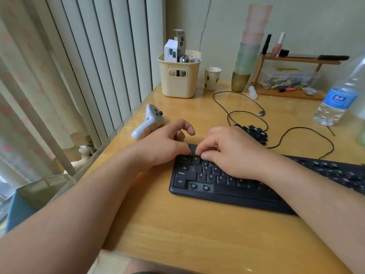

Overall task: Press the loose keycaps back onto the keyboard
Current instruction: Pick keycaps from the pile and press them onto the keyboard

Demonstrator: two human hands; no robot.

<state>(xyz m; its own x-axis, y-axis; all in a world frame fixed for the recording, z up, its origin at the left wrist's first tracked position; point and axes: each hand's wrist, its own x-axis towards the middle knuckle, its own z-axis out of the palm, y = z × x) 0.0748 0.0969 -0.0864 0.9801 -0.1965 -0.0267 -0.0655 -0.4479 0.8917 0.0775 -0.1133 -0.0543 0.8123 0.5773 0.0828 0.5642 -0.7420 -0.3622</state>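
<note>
A black keyboard [233,194] lies on the wooden desk, with several keycaps gone at its left end so that bare blue stems show. A pile of loose black keycaps [256,132] sits just behind it. My left hand [166,143] rests at the keyboard's top left corner, fingers curled, thumb down on the top row. My right hand [231,149] lies over the upper rows, fingertips bent down onto the keys near Q. Whether a keycap is under the fingers is hidden.
A white controller [148,121] lies left of my hands. Behind stand a cream basket [179,82], a paper cup [211,78], stacked cups [248,56], a wooden rack [292,91] and a water bottle [339,95]. The keyboard cable [243,111] loops across the desk.
</note>
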